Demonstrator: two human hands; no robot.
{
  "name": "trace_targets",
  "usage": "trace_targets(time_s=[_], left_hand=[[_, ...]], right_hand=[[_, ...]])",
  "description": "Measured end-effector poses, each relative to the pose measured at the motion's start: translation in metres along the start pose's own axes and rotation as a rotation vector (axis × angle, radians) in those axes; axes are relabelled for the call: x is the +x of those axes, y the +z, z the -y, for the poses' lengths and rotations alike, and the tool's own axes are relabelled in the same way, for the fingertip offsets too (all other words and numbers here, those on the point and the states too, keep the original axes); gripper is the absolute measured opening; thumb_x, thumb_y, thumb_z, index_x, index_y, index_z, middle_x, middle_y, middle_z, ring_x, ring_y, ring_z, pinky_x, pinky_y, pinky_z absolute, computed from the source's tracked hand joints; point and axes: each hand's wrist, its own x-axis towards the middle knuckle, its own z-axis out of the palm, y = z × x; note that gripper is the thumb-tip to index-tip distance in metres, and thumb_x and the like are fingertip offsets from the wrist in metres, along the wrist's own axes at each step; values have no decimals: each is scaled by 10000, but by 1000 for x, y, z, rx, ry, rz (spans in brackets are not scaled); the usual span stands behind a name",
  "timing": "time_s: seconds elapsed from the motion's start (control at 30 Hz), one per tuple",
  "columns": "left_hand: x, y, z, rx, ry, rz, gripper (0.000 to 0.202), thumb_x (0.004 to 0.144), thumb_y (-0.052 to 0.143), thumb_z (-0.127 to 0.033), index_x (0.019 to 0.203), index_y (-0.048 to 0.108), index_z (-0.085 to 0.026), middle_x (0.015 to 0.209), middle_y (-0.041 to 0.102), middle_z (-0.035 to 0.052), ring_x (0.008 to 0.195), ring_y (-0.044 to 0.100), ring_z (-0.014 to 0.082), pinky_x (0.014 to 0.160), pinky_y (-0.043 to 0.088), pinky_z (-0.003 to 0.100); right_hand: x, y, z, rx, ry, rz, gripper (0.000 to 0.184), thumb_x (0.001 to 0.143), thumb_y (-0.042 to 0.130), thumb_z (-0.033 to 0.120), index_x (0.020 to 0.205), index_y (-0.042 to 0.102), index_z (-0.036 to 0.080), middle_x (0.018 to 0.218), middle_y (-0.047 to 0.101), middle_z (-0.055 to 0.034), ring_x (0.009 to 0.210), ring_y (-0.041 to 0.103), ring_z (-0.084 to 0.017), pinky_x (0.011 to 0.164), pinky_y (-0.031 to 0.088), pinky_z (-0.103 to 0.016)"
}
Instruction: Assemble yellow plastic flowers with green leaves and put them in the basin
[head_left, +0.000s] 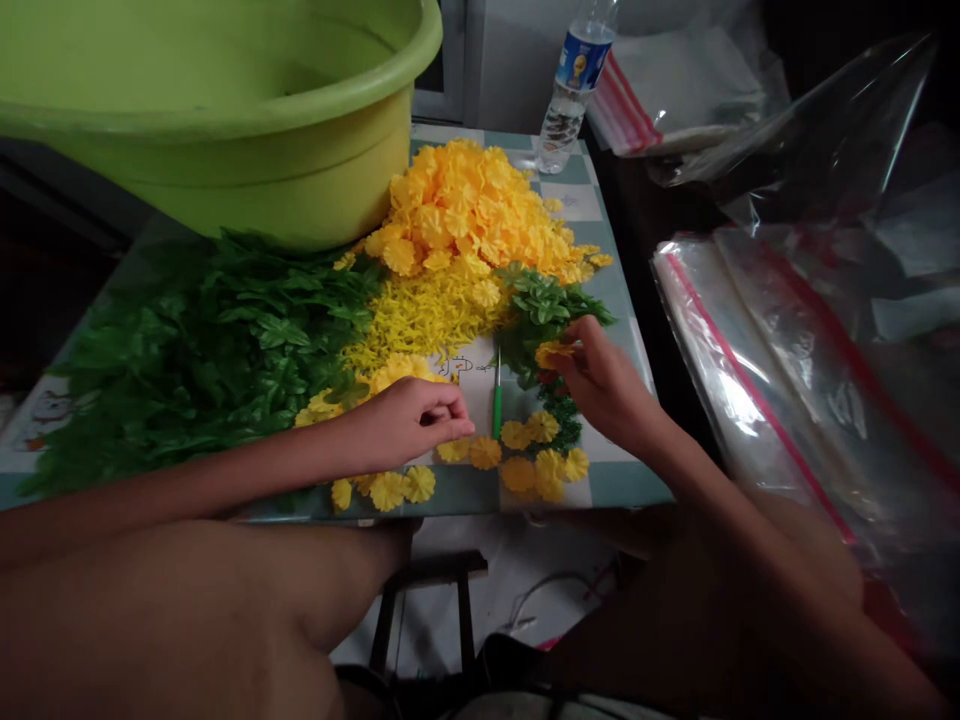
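Observation:
Between the fingertips of my right hand is a yellow-orange artificial flower, held over the right side of the table near a small bunch of green leaves. My left hand is curled with thumb and fingers close together, above loose yellow flowers at the near edge; anything inside it is hidden. A thin tool with a green handle lies between the hands. Beyond them spread small yellow pieces and a tall heap of yellow-orange flowers.
A large green tub stands at the back left, behind a wide pile of green artificial leaves. At the back right is a water bottle. Clear plastic bags with red strips lie right of the checkered table.

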Motion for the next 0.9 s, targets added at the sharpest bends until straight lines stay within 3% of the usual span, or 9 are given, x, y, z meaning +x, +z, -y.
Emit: trace_targets(time_s=[0.13,0.53,0.77,0.9], left_hand=[[0,0,2,11,1,-6,255,798,551,-360,670,534,-140,512,408,-69,499,354,68,476,285,175],[-2,2,4,-40,-28,-23,249,786,558,-351,635,500,-162,503,361,-71,483,324,73,460,251,193],[-3,2,4,-38,-45,-20,247,797,554,-353,651,508,-158,507,368,-71,483,331,71,463,245,196],[-2,3,6,-58,-45,-25,248,792,558,-358,656,514,-156,508,379,-71,482,340,70,462,250,195]], right_hand=[[-3,6,-3,-128,-59,107,92,868,449,181,937,429,238,731,642,-17,634,596,-172,556,417,-280],[1,10,-12,-331,-110,127,267,836,418,123,1085,460,212,648,584,-18,607,555,-187,576,359,-294],[-4,15,-7,-612,-136,217,211,830,379,101,1007,469,172,535,442,15,435,355,-148,492,216,-295],[-4,13,-6,-371,-108,158,158,832,427,121,962,449,208,576,525,9,493,473,-149,503,308,-274]])
